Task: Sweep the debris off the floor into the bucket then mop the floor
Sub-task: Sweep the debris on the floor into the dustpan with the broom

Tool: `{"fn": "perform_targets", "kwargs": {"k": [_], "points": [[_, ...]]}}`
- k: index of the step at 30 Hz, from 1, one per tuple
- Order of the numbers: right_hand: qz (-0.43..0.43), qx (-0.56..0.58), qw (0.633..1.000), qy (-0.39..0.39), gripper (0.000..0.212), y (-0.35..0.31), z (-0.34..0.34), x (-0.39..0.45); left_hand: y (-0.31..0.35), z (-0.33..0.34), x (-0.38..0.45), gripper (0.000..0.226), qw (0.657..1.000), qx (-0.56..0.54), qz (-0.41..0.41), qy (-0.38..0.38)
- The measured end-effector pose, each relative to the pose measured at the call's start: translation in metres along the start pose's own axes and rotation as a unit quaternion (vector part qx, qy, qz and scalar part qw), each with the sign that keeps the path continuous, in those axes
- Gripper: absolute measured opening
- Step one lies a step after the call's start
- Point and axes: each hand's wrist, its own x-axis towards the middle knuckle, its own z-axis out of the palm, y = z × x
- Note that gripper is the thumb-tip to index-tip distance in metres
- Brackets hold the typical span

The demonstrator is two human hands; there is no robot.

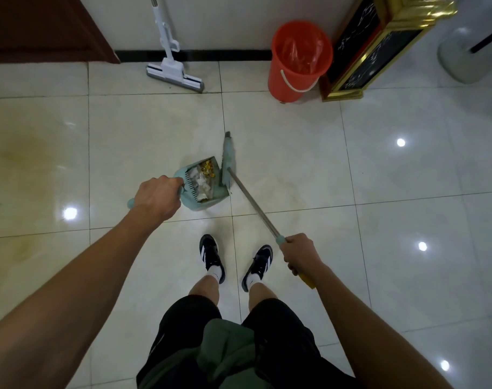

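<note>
head view, arms: we reach both forearms forward and down over the tiled floor (295, 153).
left hand: our left hand (156, 196) curls round the dustpan (195, 202) handle.
right hand: our right hand (301, 252) grips the broom (229, 161) pole; the bristles sit at the pan's open edge.
debris: debris (204, 176), white scraps and yellow bits, lies inside the pan.
bucket: the orange bucket (288, 77) stands at the floor's far edge by the wall, well apart from the pan.
mop: the mop (175, 75) leans on the wall left of the bucket.
surroundings: a black-and-gold stand (359, 57) is just beside the bucket; our shoes (211, 256) stand below the pan.
</note>
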Motion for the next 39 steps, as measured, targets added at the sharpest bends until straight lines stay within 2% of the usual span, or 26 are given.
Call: {"fn": "perform_targets", "kwargs": {"k": [3, 9, 15, 18, 22, 30, 39], "points": [[-0.019, -0.037, 0.999, 0.020, 0.016, 0.000, -0.003, -0.002, -0.014, 0.004, -0.008, 0.016, 1.000, -0.010, -0.010, 0.001], [-0.037, -0.169, 0.984, 0.048, 0.020, -0.006, -0.002, -0.001, -0.040, 0.009, -0.013, 0.018, 0.999, -0.029, -0.046, 0.004], [-0.053, -0.245, 0.968, -0.001, 0.016, -0.017, 0.025, -0.007, -0.042, 0.018, -0.011, 0.017, 0.998, -0.032, -0.046, -0.003], [-0.036, -0.203, 0.977, -0.051, 0.014, -0.024, 0.038, -0.011, -0.036, 0.016, -0.007, 0.017, 0.999, -0.020, -0.030, -0.007], [-0.026, -0.138, 0.988, -0.061, 0.020, -0.024, 0.040, -0.015, -0.037, 0.010, -0.004, 0.016, 1.000, -0.017, -0.025, -0.006], [-0.036, -0.065, 0.997, -0.018, 0.021, -0.016, 0.016, -0.028, -0.049, 0.002, -0.002, 0.017, 0.999, -0.031, -0.030, -0.007], [-0.048, -0.057, 0.996, 0.038, 0.026, -0.028, 0.000, -0.033, -0.059, -0.011, 0.000, 0.015, 0.998, -0.056, -0.033, 0.004]]}}
